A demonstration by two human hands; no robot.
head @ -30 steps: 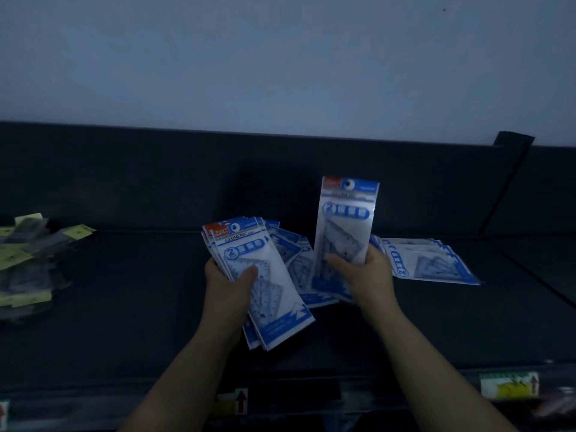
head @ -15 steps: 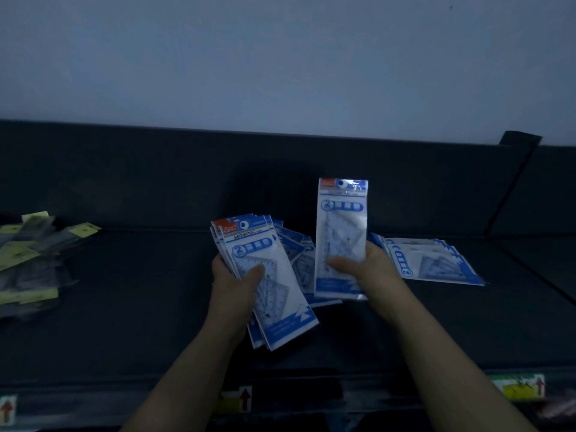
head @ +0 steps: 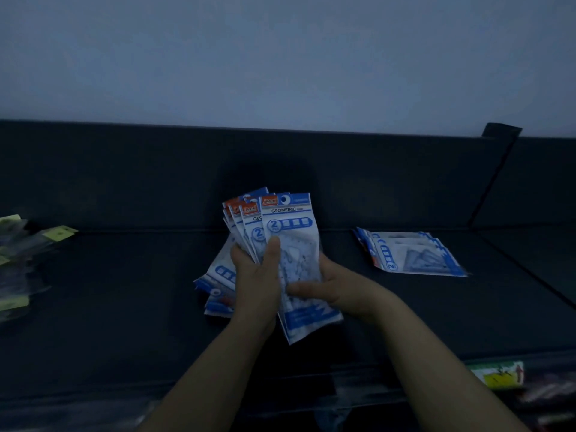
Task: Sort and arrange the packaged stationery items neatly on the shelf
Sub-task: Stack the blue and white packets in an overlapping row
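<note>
A fanned stack of blue-and-white "Geometric" ruler packets (head: 290, 226) stands upright above the dark shelf (head: 124, 291). My left hand (head: 257, 282) grips the stack from the left, thumb across the front packet. My right hand (head: 338, 286) holds the stack's lower right side, thumb on the front. A few more of the same packets (head: 218, 275) lie on the shelf under my left hand. Another pile of these packets (head: 411, 254) lies flat to the right.
Clear packets with yellow headers (head: 18, 260) are heaped at the shelf's left end. A dark back panel (head: 374, 182) rises behind the shelf. A divider line (head: 530, 269) runs on the right. Price labels (head: 498, 374) sit on the front edge.
My right hand brought its single packet left and laid it on the front of the stack in my left hand. Both hands now hold the stack together.
</note>
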